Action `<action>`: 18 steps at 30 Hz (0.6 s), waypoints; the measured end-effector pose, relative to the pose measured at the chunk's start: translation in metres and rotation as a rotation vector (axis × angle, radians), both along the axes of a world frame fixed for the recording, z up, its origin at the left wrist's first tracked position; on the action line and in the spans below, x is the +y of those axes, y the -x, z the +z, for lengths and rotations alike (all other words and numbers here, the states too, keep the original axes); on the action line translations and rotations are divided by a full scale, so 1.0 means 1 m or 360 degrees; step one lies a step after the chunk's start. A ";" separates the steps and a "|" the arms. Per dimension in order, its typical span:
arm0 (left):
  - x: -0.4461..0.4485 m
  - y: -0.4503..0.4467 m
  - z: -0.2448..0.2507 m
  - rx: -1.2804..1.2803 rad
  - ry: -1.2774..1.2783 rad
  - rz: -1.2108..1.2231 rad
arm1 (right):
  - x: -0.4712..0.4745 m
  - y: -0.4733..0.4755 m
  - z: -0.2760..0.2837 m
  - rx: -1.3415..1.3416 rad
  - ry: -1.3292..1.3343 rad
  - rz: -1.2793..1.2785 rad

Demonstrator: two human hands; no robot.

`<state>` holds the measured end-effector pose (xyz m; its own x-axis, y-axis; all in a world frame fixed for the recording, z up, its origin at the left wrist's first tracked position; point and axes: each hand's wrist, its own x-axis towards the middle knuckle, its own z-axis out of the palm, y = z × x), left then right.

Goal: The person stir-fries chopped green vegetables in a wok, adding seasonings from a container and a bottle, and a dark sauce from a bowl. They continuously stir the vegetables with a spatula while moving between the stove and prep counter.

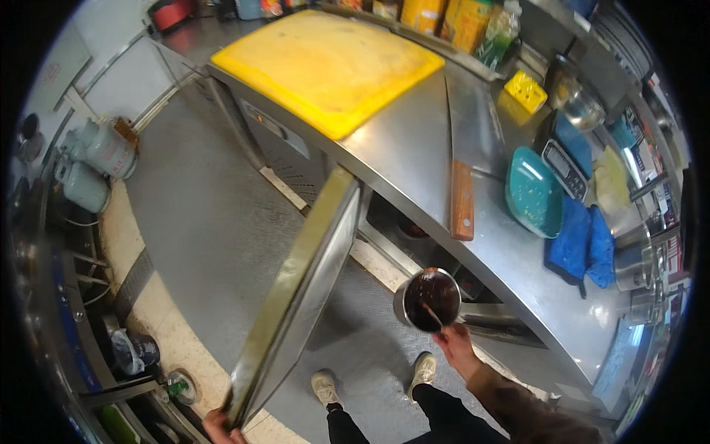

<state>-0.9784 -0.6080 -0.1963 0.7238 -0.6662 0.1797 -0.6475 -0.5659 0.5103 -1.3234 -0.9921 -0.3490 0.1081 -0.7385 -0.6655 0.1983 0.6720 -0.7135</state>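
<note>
My left hand [221, 427] grips the outer edge of a refrigerator door [299, 299], which stands swung out from the under-counter refrigerator. My right hand [457, 347] holds a round stainless steel container [400, 311] by its near rim. Dark brown sauce [424, 294] coats or fills its inside, and a thin utensil handle [431, 313] leans in it. The container is in front of the refrigerator opening [383, 213], below the counter edge. Dark items inside the opening are partly hidden by the counter.
On the steel counter [399, 144] are a yellow cutting board [327, 61], a wooden-handled cleaver [462, 202], a teal tray [532, 194] beside a digital scale [566, 166], and blue cloths [571, 244]. Gas cylinders [83, 183] stand on the floor at left.
</note>
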 end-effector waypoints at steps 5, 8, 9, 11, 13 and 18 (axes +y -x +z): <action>0.005 0.026 0.012 0.0446 0.0333 0.0004 | 0.083 -0.029 0.231 0.0037 0.0064 0.0513; 0.012 0.048 0.040 0.0594 0.0190 -0.0072 | 0.121 -0.083 0.316 0.0073 0.0182 0.0842; 0.019 0.051 0.048 0.0649 0.0182 -0.0183 | 0.137 -0.102 0.341 0.0083 0.0257 0.0949; 0.037 0.042 0.060 0.0965 0.0303 -0.0483 | 0.164 -0.138 0.363 0.0021 0.0341 0.1029; 0.047 0.022 0.101 0.1796 0.0773 0.0005 | 0.186 -0.185 0.384 0.0028 0.0388 0.1134; 0.085 -0.060 0.214 0.1882 0.1398 0.0268 | 0.250 -0.304 0.401 -0.0074 0.0444 0.1493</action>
<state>-0.9184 -0.5226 0.0182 0.7895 -0.5542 -0.2637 0.4179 0.1707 0.8923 -1.0189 -0.7421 0.0518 0.7533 -0.4695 -0.4605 -0.2986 0.3797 -0.8756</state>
